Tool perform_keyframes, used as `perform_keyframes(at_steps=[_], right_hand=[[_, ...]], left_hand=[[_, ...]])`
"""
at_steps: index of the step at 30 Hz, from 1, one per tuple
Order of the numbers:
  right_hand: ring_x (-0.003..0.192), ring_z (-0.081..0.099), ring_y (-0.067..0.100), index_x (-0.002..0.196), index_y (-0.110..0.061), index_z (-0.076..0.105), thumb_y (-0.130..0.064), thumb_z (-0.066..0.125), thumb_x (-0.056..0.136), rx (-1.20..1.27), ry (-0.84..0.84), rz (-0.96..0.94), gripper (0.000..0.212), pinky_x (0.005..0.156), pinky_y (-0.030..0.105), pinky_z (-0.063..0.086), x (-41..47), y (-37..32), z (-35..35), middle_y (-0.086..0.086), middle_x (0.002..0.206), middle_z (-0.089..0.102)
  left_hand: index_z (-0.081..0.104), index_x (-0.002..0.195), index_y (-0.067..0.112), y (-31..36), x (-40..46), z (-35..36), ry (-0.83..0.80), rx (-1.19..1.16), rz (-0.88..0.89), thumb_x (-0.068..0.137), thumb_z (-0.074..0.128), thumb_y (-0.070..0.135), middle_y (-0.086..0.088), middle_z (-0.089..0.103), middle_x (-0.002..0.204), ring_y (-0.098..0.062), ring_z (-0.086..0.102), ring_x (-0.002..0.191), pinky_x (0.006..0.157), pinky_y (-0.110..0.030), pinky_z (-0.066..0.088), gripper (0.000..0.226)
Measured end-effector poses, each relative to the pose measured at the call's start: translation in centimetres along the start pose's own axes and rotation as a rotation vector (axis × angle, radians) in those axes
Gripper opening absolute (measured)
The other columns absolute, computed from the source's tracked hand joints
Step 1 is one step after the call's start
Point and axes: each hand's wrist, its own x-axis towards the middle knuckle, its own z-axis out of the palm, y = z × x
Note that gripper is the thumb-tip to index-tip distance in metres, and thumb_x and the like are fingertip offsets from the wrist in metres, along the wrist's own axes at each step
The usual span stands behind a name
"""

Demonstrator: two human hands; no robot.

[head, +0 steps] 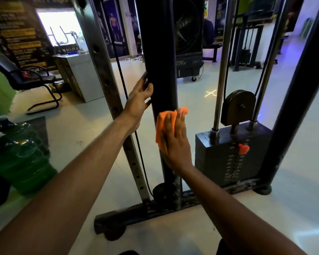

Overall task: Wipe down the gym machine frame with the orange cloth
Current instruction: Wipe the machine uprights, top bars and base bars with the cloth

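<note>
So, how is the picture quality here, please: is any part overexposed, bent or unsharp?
In the head view, the window at upper left is blown out to white; the wide lens bows the right frame post and the perforated upright outward; the far background is soft, while the orange cloth and right hand look sharp; the black column is dark.

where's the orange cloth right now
In the head view, the orange cloth is centre frame, pressed flat by the right hand against the black upright post, just left of the weight stack.

Dim interior, blown-out window (59, 28) upper left, purple glow right, wide-angle edge distortion
</note>
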Motion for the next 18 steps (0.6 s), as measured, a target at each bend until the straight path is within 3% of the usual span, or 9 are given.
perform_keyframes(at_steps=[3, 7, 10, 13, 15, 18], right_hand=[[0.168, -0.012, 0.035, 0.171, -0.034, -0.015, -0.033, 0.061, 0.109, 0.043, -0.006, 0.005, 0.098, 0.117, 0.070, 0.044, 0.9, -0.1, -0.1, 0.004, 0.181, -0.021], [0.169, -0.005, 0.034, 0.172, -0.019, -0.001, -0.042, 0.047, 0.115, 0.142, 0.111, 0.031, 0.077, 0.122, 0.068, 0.038, 7.4, -2.4, -1.8, 0.013, 0.182, -0.010], [0.169, -0.005, 0.034, 0.172, -0.018, 0.000, -0.036, 0.053, 0.115, 0.113, 0.118, -0.001, 0.081, 0.120, 0.066, 0.043, 5.7, -1.5, -1.1, 0.011, 0.182, -0.011], [0.169, -0.006, 0.036, 0.172, -0.031, -0.011, -0.028, 0.067, 0.108, 0.035, 0.002, 0.007, 0.102, 0.114, 0.068, 0.049, -1.0, 1.2, 1.1, 0.005, 0.181, -0.018], [0.168, -0.007, 0.037, 0.170, -0.039, -0.018, -0.025, 0.071, 0.106, 0.042, -0.038, 0.015, 0.111, 0.116, 0.071, 0.045, -3.8, 2.6, 2.0, 0.004, 0.181, -0.020], [0.168, -0.007, 0.036, 0.171, -0.036, -0.016, -0.035, 0.063, 0.110, 0.084, 0.008, 0.014, 0.099, 0.123, 0.071, 0.034, -2.3, 1.8, 2.1, 0.002, 0.180, -0.024]], left_hand=[[0.037, 0.166, 0.034, -1.5, -0.8, 0.2, 0.001, -0.017, -0.022, 0.117, 0.041, 0.027, 0.008, 0.045, 0.168, -0.022, 0.042, 0.155, 0.127, -0.054, 0.037, 0.049], [0.040, 0.164, 0.035, -1.4, -0.5, 0.0, 0.019, -0.024, -0.028, 0.118, 0.039, 0.030, 0.007, 0.049, 0.165, -0.022, 0.047, 0.151, 0.123, -0.051, 0.040, 0.047], [0.040, 0.164, 0.035, -1.9, -0.3, 0.2, 0.017, -0.013, -0.001, 0.116, 0.042, 0.032, 0.008, 0.049, 0.165, -0.022, 0.047, 0.151, 0.123, -0.050, 0.041, 0.048], [0.036, 0.166, 0.036, -2.9, -0.4, 0.5, 0.034, 0.022, 0.036, 0.115, 0.047, 0.032, 0.009, 0.047, 0.166, -0.019, 0.045, 0.152, 0.120, -0.043, 0.043, 0.052], [0.035, 0.166, 0.038, -3.9, -0.7, 1.0, 0.023, 0.027, 0.030, 0.115, 0.047, 0.033, 0.009, 0.048, 0.165, -0.017, 0.047, 0.150, 0.118, -0.040, 0.045, 0.052], [0.035, 0.166, 0.039, -5.3, -1.0, 1.2, 0.032, 0.020, 0.028, 0.115, 0.047, 0.035, 0.008, 0.048, 0.165, -0.019, 0.047, 0.151, 0.122, -0.044, 0.044, 0.052]])
